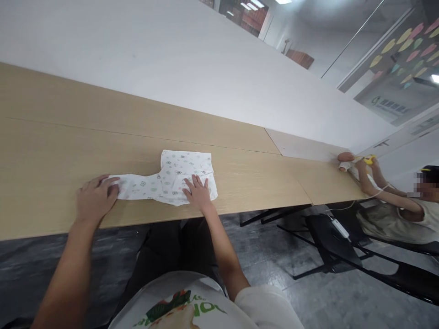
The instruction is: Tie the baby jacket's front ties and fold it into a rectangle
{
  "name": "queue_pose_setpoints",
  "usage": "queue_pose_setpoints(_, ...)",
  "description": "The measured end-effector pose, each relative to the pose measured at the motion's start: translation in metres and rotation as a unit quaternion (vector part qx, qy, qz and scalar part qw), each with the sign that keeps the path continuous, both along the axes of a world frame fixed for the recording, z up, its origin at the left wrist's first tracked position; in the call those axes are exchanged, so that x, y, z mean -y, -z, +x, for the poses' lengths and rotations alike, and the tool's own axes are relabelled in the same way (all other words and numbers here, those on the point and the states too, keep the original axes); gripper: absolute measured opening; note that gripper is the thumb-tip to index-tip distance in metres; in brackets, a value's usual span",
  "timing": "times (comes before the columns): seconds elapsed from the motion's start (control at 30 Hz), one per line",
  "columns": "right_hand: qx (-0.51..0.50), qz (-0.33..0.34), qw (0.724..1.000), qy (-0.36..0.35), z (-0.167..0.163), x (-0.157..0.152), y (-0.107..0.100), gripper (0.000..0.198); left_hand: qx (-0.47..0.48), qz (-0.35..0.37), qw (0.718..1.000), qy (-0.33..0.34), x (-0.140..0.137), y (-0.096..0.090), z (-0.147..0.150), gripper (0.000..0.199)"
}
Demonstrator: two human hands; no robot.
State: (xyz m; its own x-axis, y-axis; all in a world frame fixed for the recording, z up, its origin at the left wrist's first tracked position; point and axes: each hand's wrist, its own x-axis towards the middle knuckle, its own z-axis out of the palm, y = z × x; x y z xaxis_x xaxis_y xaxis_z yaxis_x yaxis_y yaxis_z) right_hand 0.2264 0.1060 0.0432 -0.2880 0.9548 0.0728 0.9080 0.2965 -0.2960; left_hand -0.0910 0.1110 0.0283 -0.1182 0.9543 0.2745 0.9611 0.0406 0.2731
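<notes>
A white garment (187, 167) with small grey and green prints lies folded on the wooden table, its wide part to the right and one narrow sleeve-like strip (139, 186) stretched out to the left. My left hand (94, 196) has its fingers and thumb bent around the outer end of that strip, covering the tip. On the lower part of the wide body rests my right hand (198, 192), palm down with fingers spread. Small creases show near its fingertips.
The long table (254, 178) runs along a white wall (171, 59). At the far right a seated person (404, 210) handles a yellow object (369, 159) near a brown round thing (345, 156). Black folding chairs (329, 242) stand below, one with a white power strip (340, 228).
</notes>
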Motion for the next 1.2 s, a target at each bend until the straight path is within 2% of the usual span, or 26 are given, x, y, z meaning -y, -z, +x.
queue_pose_setpoints(0.17, 0.005, -0.027, 1.0, -0.009, 0.001, 0.0, -0.003, 0.055, 0.0, -0.001, 1.0, -0.004, 0.0, -0.001, 0.001, 0.056)
queue_pose_setpoints(0.33, 0.008, -0.02, 1.0, -0.006, 0.002, -0.003, 0.001, 0.058, 0.006, 0.008, 1.0, 0.002, -0.002, 0.002, 0.0, 0.056)
queue_pose_setpoints(0.43, -0.004, -0.022, 1.0, -0.006, 0.003, -0.003, 0.002, 0.061, 0.041, 0.022, 0.999, 0.023, -0.004, 0.005, -0.004, 0.055)
queue_pose_setpoints(0.57, -0.064, 0.052, 0.996, 0.02, -0.001, 0.006, -0.006, 0.061, 0.151, 0.115, 0.981, 0.03, 0.0, -0.003, 0.0, 0.046)
queue_pose_setpoints(0.63, -0.128, 0.081, 0.988, 0.023, -0.009, 0.012, -0.012, 0.057, 0.197, 0.172, 0.965, 0.004, 0.004, -0.012, 0.014, 0.044)
queue_pose_setpoints(0.67, -0.173, 0.074, 0.982, 0.018, -0.015, 0.014, -0.015, 0.054, 0.215, 0.186, 0.959, 0.003, 0.006, -0.018, 0.024, 0.044)
queue_pose_setpoints(0.73, -0.286, 0.019, 0.958, 0.004, -0.03, 0.015, -0.019, 0.049, 0.25, 0.192, 0.949, 0.024, 0.009, -0.031, 0.05, 0.044)
queue_pose_setpoints(0.77, -0.351, -0.021, 0.936, 0.0, -0.038, 0.013, -0.021, 0.048, 0.263, 0.181, 0.946, 0.048, 0.01, -0.036, 0.065, 0.044)
queue_pose_setpoints(0.87, -0.532, -0.132, 0.836, 0.025, -0.061, 0.002, -0.024, 0.055, 0.298, 0.138, 0.937, 0.123, 0.014, -0.046, 0.11, 0.04)
queue_pose_setpoints(0.93, -0.608, -0.166, 0.774, 0.063, -0.067, -0.006, -0.026, 0.056, 0.297, 0.109, 0.93, 0.188, 0.018, -0.045, 0.135, 0.039)
queue_pose_setpoints(1.0, -0.651, -0.177, 0.733, 0.087, -0.064, -0.012, -0.028, 0.046, 0.278, 0.103, 0.929, 0.221, 0.025, -0.039, 0.151, 0.048)
queue_pose_setpoints(1.07, -0.674, -0.186, 0.709, 0.092, -0.052, -0.015, -0.03, 0.037, 0.266, 0.116, 0.934, 0.209, 0.032, -0.028, 0.158, 0.054)
queue_pose_setpoints(1.1, -0.678, -0.189, 0.704, 0.096, -0.044, -0.016, -0.031, 0.039, 0.263, 0.128, 0.938, 0.185, 0.036, -0.022, 0.159, 0.054)
queue_pose_setpoints(1.17, -0.665, -0.183, 0.714, 0.116, -0.028, -0.019, -0.03, 0.049, 0.258, 0.149, 0.947, 0.116, 0.04, -0.01, 0.155, 0.053)
queue_pose_setpoints(1.2, -0.647, -0.171, 0.732, 0.129, -0.021, -0.02, -0.029, 0.052, 0.253, 0.151, 0.952, 0.088, 0.041, -0.005, 0.151, 0.054)
